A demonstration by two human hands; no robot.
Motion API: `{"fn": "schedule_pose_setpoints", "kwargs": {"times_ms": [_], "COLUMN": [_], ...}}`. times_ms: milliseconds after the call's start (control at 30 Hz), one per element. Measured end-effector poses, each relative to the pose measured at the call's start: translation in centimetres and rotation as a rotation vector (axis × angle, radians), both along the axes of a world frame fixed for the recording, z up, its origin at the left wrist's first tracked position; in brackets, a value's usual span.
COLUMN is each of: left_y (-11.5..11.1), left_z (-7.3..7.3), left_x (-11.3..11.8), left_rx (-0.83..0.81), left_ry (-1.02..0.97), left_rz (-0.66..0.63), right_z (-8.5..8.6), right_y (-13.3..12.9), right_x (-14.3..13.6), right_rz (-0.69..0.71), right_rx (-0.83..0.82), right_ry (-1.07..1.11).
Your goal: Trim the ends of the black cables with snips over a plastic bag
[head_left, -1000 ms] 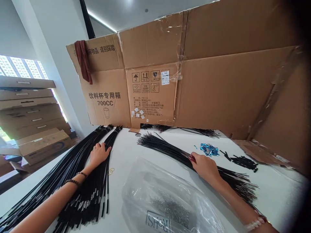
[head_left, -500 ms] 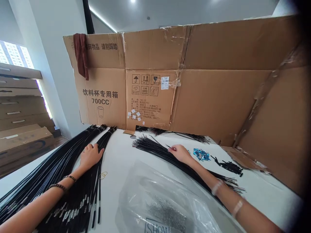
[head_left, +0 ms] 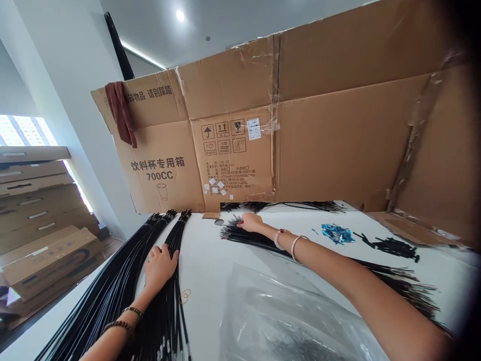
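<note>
My left hand [head_left: 160, 266] lies flat, fingers apart, on a long bundle of black cables [head_left: 112, 291] that runs along the left side of the white table [head_left: 205, 260]. My right hand [head_left: 250, 221] is stretched far forward and rests on the far tips of a second bundle of thin black cables [head_left: 338, 260] that fans across the middle of the table. Whether its fingers pinch a cable is hidden from me. Bracelets sit on both wrists.
A tall flattened cardboard box wall [head_left: 300, 135] stands along the table's back and right. A clear plastic bag [head_left: 293, 321] lies near me. Blue pieces [head_left: 336, 233], short black pieces [head_left: 394, 246], a rubber band [head_left: 184, 297] lie around. Stacked cartons [head_left: 37, 210] stand left.
My right hand has slid forward along the middle cable bundle, from its middle to its far tips. My left hand stays on the left bundle. The view has tilted.
</note>
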State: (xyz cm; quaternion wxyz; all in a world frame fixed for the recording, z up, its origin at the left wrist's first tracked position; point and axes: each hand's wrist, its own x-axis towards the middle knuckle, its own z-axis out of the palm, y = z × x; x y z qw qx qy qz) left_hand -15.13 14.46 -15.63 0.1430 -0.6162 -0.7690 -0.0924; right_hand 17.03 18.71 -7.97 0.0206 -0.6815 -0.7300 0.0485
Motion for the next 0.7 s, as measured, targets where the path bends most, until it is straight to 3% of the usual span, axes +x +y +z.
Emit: {"fn": "schedule_pose_setpoints", "kwargs": {"times_ms": [300, 700], "left_y": [0.1, 0.3], "left_z": [-0.2, -0.3], "left_x": [0.0, -0.1], "left_rx": [-0.010, 0.003], "left_ry": [-0.013, -0.027], "left_rz": [0.003, 0.007], "right_z": [0.0, 1.1], "right_y": [1.3, -1.1], "right_x": [-0.8, 0.4], "right_rz": [0.066, 0.028], "right_rx": [-0.010, 0.018], "right_ry": [-0.098, -0.070]}}
